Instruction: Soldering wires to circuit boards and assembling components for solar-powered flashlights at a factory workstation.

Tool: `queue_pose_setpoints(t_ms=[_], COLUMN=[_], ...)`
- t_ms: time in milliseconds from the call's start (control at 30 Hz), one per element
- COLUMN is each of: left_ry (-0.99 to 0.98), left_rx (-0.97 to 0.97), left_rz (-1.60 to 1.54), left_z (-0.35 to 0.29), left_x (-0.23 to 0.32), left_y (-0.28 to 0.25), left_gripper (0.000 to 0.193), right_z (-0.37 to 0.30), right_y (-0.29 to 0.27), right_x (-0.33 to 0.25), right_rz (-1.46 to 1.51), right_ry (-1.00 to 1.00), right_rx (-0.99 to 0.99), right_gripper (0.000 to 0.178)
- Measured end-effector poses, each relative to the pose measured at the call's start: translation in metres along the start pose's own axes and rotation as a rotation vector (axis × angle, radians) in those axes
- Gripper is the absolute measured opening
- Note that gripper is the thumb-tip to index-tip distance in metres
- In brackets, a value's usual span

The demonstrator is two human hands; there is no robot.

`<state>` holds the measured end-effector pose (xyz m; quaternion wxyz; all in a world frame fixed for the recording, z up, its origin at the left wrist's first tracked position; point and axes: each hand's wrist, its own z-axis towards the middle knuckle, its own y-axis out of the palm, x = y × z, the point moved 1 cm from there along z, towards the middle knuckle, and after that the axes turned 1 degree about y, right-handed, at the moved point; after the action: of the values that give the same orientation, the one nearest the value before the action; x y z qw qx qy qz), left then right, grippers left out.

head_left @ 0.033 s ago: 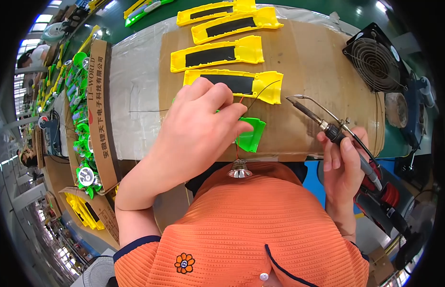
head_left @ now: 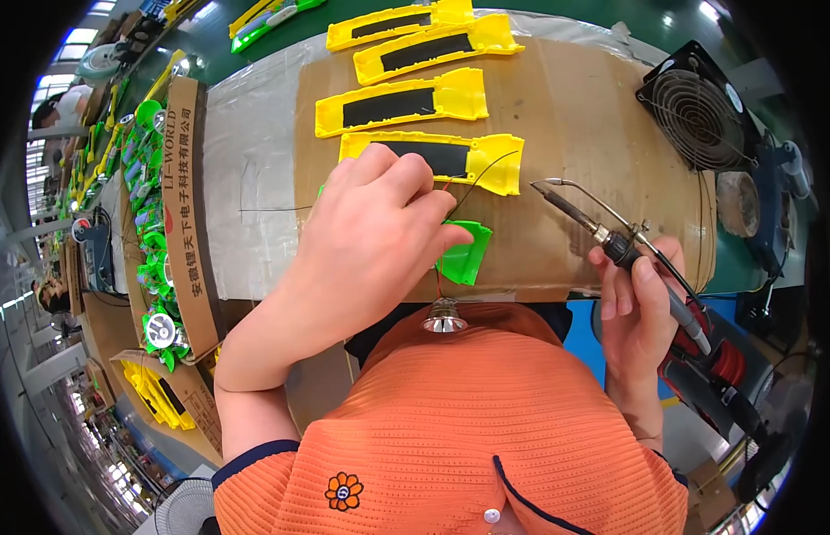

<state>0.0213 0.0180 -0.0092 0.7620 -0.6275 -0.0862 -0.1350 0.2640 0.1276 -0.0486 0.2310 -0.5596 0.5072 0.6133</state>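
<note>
Soldering iron [head_left: 622,247] sat clamped in the right hand [head_left: 642,299]; apart from it, the left hand [head_left: 370,232] bunched over a green shell [head_left: 466,257], its hold on the black wire [head_left: 475,185] unclear, a silver reflector [head_left: 444,316] right of its wrist.

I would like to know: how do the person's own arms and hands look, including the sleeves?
The left hand and right hand are bare, without gloves; no watch or bracelet shows on either wrist. The forearms are uncovered. The short sleeves are orange, ribbed knit, with dark navy trim at the edge.
</note>
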Motion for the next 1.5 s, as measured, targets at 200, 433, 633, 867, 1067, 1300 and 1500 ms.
queue_pose_setpoints(t_ms=[200, 433, 633, 867, 1067, 1300, 1500], left_ry=[-0.029, -0.071, -0.042, 0.089, 0.102, 0.023, 0.099], left_rx=[0.006, 0.197, 0.202, 0.18, 0.243, 0.24, 0.285], left_rz=[-0.022, -0.236, -0.059, -0.032, 0.001, -0.024, -0.142], left_z=[0.021, 0.019, 0.025, 0.034, 0.04, 0.042, 0.029], left_x=[0.006, 0.01, 0.016, 0.019, 0.025, 0.029, 0.035], left_y=[0.014, 0.021, 0.022, 0.041, 0.045, 0.046, 0.027], left_gripper=[0.016, 0.015, 0.025, 0.022, 0.02, 0.02, 0.019], right_z=[0.003, 0.014, 0.031, 0.033, 0.036, 0.034, 0.033], right_y=[-0.011, -0.01, -0.001, 0.0, 0.002, 0.003, 0.0], right_x=[0.0, -0.002, 0.001, -0.003, -0.002, -0.004, -0.003], right_rz=[0.04, 0.033, 0.057, 0.085, 0.104, 0.096, 0.127], right_ry=[-0.014, -0.015, -0.048, -0.058, -0.066, -0.09, -0.079], right_rx=[-0.026, -0.043, -0.038, -0.014, 0.012, -0.028, 0.013], right_gripper=[0.019, 0.015, 0.013, 0.013, 0.013, 0.014, 0.013])
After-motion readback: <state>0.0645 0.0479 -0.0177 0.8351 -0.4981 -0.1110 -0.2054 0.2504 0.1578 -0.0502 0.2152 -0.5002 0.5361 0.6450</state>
